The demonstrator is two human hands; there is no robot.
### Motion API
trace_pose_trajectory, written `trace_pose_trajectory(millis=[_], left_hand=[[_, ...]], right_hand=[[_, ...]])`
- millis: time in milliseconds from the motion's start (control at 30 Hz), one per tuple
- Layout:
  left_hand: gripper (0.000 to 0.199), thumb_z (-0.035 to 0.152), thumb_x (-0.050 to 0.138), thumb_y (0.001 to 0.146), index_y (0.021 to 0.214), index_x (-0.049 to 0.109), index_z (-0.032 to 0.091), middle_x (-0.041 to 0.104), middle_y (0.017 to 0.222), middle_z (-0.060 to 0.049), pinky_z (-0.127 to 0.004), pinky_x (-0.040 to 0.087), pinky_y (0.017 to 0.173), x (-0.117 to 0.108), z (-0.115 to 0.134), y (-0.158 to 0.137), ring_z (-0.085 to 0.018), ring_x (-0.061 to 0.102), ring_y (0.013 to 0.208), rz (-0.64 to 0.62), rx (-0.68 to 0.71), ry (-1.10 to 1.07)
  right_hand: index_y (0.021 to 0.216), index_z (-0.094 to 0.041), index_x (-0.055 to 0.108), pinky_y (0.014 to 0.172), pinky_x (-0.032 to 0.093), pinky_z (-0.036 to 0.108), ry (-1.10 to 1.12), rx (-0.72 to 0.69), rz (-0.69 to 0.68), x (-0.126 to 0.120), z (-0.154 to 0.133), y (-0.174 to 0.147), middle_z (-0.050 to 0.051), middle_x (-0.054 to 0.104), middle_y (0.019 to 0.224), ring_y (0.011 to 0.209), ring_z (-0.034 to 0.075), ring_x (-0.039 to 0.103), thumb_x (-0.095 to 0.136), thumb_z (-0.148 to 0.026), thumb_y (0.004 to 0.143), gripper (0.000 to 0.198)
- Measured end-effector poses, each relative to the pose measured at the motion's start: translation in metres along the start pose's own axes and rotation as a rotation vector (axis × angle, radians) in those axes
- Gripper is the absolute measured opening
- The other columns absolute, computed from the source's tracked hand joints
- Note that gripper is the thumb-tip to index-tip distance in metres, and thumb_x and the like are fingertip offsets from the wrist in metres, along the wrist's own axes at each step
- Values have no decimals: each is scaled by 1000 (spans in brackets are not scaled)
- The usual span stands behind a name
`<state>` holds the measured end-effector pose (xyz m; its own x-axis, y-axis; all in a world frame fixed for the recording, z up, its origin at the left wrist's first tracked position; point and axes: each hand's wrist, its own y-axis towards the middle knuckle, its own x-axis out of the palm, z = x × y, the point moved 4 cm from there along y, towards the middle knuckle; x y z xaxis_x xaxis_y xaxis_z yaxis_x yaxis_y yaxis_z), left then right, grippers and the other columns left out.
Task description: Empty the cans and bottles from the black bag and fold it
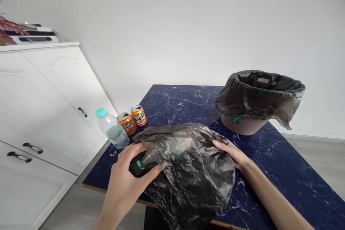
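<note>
A thin black plastic bag (pixel 194 176) lies crumpled over the front edge of the table. Through its film shows a clear plastic bottle (pixel 180 145) with a green-striped label, lying on its side. The bottle's teal cap points towards my left hand (pixel 128 178), whose thumb and fingers are curled around the left end of the bag and the bottle's neck. At the bag's right side, my right hand (pixel 231 151) has its thumb on top of the film and its other fingers mostly hidden beneath or behind it.
Left of the bag stand an upright water bottle (pixel 112 129) and two orange soda cans (pixel 126 123). A bin (pixel 241 125) lined with a black bag is at the table's (pixel 185 102) right back. White cabinets (pixel 48 104) stand to the left.
</note>
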<state>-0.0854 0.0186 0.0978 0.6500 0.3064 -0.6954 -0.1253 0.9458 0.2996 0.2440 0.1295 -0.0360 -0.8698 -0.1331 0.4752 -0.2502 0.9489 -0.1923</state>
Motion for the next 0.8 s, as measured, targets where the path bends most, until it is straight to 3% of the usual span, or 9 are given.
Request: trace_pose_trajectory(millis=[167, 333, 400, 500, 600, 733, 800], left_hand=[[50, 63, 83, 85, 120, 76, 29, 81, 123, -6, -42, 64, 98, 19, 5, 1, -33, 74, 120, 2, 137, 97], [47, 53, 86, 89, 127, 73, 30, 80, 123, -5, -40, 62, 98, 41, 9, 0, -29, 75, 114, -87, 214, 35], [47, 47, 86, 90, 131, 71, 30, 80, 123, -4, -38, 62, 97, 48, 12, -1, -27, 76, 113, -114, 245, -10], [46, 46, 84, 93, 133, 70, 29, 79, 129, -5, -37, 62, 100, 54, 16, -4, -27, 76, 117, -135, 264, -76], [45, 48, 81, 94, 133, 69, 29, 77, 134, -6, -36, 62, 101, 56, 20, -6, -27, 75, 123, -208, 241, -131], [37, 40, 78, 98, 133, 69, 29, 77, 135, -7, -36, 62, 105, 56, 23, -10, -28, 73, 128, -300, 254, -174], [43, 35, 77, 99, 140, 66, 32, 74, 141, -6, -36, 59, 110, 55, 23, -12, -27, 71, 132, -319, 286, -165]], right_hand=[[128, -31, 79, 112, 56, 53, -125, 30, -74, 0, 12, 1, 7, 81, 129, 121, 36, 76, 98, -49, 74, 60], [141, -35, 73, 123, 47, 55, -191, 7, -155, -1, 12, 0, 6, 67, 153, 145, 37, 60, 98, -55, 74, 75], [139, -37, 74, 128, 41, 54, -218, 22, -104, -4, 13, 1, 3, 63, 157, 154, 36, 50, 97, -58, 73, 73], [127, -41, 80, 131, 37, 48, -203, 35, 22, -7, 16, 3, -3, 64, 155, 160, 31, 41, 95, -57, 77, 54], [117, -40, 83, 127, 45, 44, -117, 53, 77, -4, 18, 4, -4, 71, 146, 153, 30, 52, 92, -53, 81, 39], [121, -35, 82, 113, 59, 42, -31, 71, 55, 4, 15, 3, 1, 79, 133, 129, 31, 73, 90, -52, 85, 40], [120, -34, 82, 106, 63, 42, 18, 74, 27, 8, 11, 2, 2, 83, 121, 119, 32, 78, 90, -50, 83, 40]])
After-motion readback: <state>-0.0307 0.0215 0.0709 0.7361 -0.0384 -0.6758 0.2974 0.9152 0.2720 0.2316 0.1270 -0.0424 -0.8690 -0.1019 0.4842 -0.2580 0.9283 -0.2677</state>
